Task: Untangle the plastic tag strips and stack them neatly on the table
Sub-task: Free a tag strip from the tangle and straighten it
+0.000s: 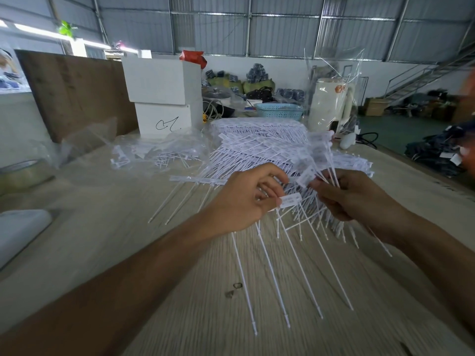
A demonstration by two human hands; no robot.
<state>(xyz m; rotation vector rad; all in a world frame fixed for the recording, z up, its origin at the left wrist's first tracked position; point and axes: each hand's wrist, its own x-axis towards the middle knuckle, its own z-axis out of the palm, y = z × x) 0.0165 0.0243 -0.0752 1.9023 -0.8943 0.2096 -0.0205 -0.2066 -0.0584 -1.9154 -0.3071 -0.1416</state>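
Tag strips point(295, 255) hang above the desk point(128, 253), label heads pinched in the left hand point(246, 199) fingers point(272, 194), thin tails pointing down toward the viewer. Right hand point(352, 194) fingers clamp another bunch, before the pile point(259, 145).

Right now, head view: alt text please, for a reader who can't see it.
A person's left hand and right hand each pinch white plastic tag strips above a wooden table, long tails dangling. Behind them lies a big pile of strips, then white boxes and a blue basket.
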